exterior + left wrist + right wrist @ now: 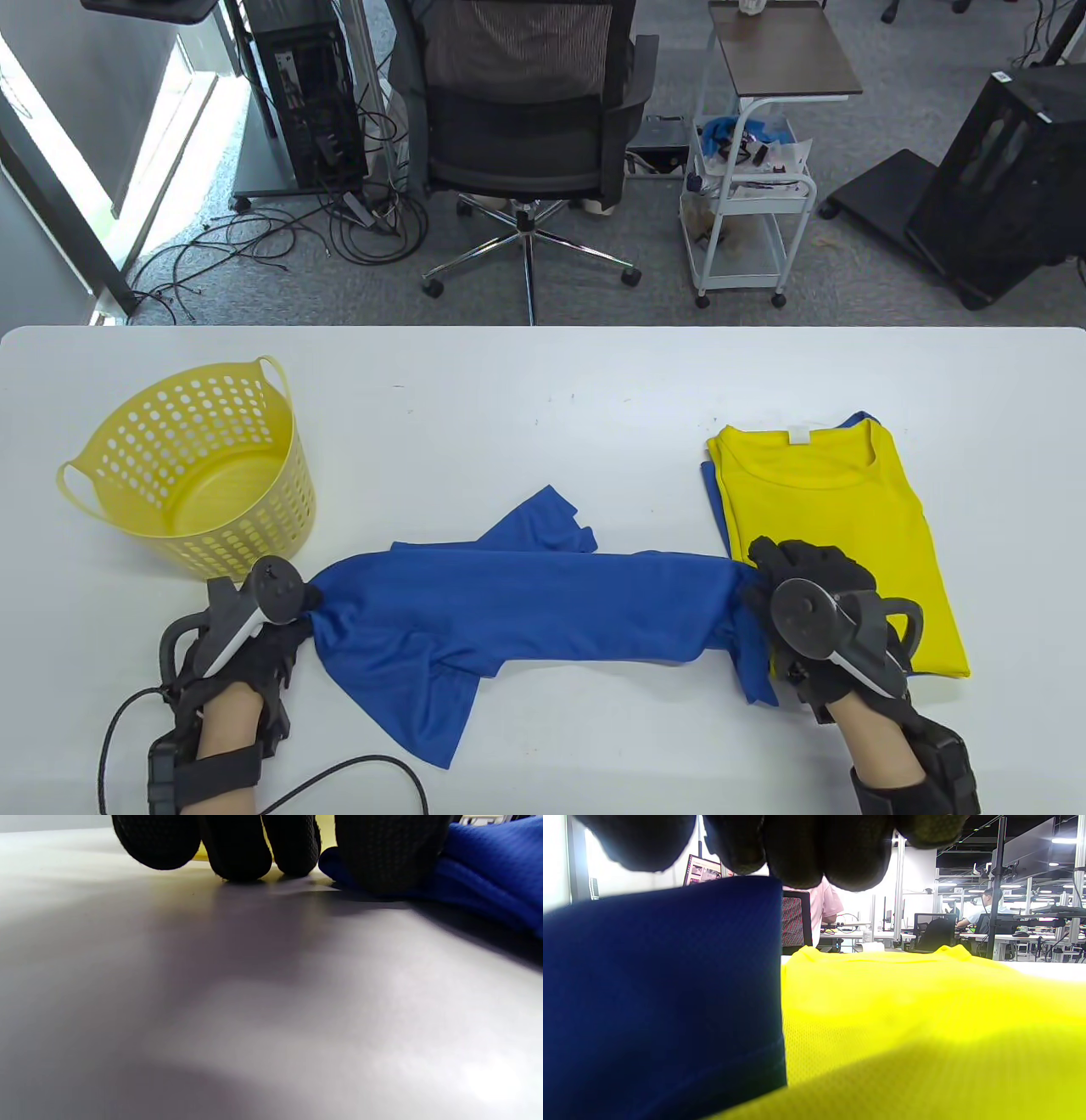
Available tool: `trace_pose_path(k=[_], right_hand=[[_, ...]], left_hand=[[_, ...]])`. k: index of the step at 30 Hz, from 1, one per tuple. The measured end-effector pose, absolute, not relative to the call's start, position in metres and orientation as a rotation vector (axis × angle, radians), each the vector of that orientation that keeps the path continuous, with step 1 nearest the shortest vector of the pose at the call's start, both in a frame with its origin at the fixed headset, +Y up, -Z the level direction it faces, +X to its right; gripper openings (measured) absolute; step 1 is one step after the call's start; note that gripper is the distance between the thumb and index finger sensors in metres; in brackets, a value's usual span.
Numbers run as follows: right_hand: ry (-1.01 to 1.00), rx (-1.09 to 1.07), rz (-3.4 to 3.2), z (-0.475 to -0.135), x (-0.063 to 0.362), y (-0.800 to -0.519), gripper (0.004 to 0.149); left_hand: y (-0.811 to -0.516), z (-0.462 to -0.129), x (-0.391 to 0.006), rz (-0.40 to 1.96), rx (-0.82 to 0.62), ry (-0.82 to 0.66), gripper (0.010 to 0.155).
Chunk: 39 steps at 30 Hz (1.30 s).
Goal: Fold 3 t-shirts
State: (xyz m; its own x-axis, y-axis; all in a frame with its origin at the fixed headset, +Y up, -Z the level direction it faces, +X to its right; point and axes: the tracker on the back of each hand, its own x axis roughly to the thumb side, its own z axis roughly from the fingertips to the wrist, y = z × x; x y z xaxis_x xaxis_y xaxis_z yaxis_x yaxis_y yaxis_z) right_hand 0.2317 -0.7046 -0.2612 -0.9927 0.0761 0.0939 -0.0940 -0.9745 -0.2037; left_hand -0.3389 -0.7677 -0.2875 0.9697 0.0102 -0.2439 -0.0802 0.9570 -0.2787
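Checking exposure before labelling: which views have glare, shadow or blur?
Table view: sharp, evenly lit, window glare top left. Left wrist view: left hand casts a broad soft shadow on the table. Right wrist view: blue t-shirt dark, yellow t-shirt overbright, fingers blurred.

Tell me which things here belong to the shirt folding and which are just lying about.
Part of the job: blue t-shirt stretched between left hand and right hand; folded yellow t-shirt; another blue shirt beneath it.
Just lying about: yellow basket, office chair, white cart.
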Motion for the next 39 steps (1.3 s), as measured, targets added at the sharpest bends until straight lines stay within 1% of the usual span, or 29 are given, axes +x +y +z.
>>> trace_pose_path(k=[5,7,9,11,15,20,21,23,25,26,29,30,31,32,33,34,35,38,39], right_hand=[[-0.310,0.133,3.027,-0.260,0.232,-0.706,0.055],[-0.301,0.134,3.024,-0.260,0.232,-0.706,0.055],[-0.298,0.136,3.023,-0.259,0.232,-0.706,0.055],[-0.293,0.141,3.024,-0.259,0.232,-0.706,0.056],[-0.273,0.160,3.018,-0.260,0.230,-0.707,0.056],[-0.271,0.191,3.008,-0.258,0.225,-0.706,0.056],[-0.269,0.192,3.003,-0.258,0.225,-0.706,0.056],[-0.265,0.194,2.998,-0.258,0.225,-0.707,0.056],[-0.261,0.191,2.993,-0.259,0.226,-0.707,0.056],[-0.254,0.186,2.986,-0.259,0.227,-0.708,0.056],[-0.247,0.181,2.979,-0.260,0.227,-0.708,0.056],[-0.247,0.182,2.978,-0.260,0.227,-0.708,0.056],[-0.250,0.185,2.975,-0.260,0.227,-0.707,0.056],[-0.250,0.189,2.972,-0.260,0.227,-0.707,0.056],[-0.249,0.198,2.966,-0.259,0.227,-0.707,0.056],[-0.241,0.201,2.961,-0.259,0.226,-0.707,0.056],[-0.216,0.219,2.951,-0.259,0.225,-0.707,0.056],[-0.147,0.275,2.895,-0.259,0.219,-0.706,0.053],[-0.143,0.285,2.889,-0.260,0.217,-0.706,0.052]], left_hand=[[-0.763,-0.288,-0.340,0.095,-0.253,0.234,0.041],[-0.758,-0.287,-0.341,0.130,-0.202,0.226,0.041],[-0.750,-0.284,-0.342,0.176,-0.117,0.218,0.041],[-0.745,-0.282,-0.342,0.232,-0.075,0.205,0.041],[-0.739,-0.280,-0.334,0.309,-0.054,0.170,0.043],[-0.728,-0.283,-0.317,0.364,-0.074,0.124,0.043],[-0.719,-0.285,-0.313,0.359,-0.066,0.124,0.043],[-0.699,-0.288,-0.306,0.422,-0.028,0.110,0.043],[-0.674,-0.292,-0.298,0.491,0.000,0.096,0.043],[-0.656,-0.293,-0.293,0.505,0.031,0.082,0.043],[-0.610,-0.296,-0.276,0.468,0.092,0.049,0.043],[-0.599,-0.297,-0.272,0.460,0.105,0.043,0.043],[-0.582,-0.298,-0.265,0.451,0.115,0.031,0.043],[-0.570,-0.299,-0.261,0.444,0.119,0.025,0.043],[-0.551,-0.300,-0.255,0.424,0.130,0.016,0.043],[-0.539,-0.299,-0.252,0.409,0.146,0.014,0.043],[-0.524,-0.299,-0.248,0.391,0.182,0.014,0.043],[-0.488,-0.297,-0.238,0.365,0.227,0.009,0.043],[-0.481,-0.296,-0.235,0.357,0.233,0.009,0.043]])
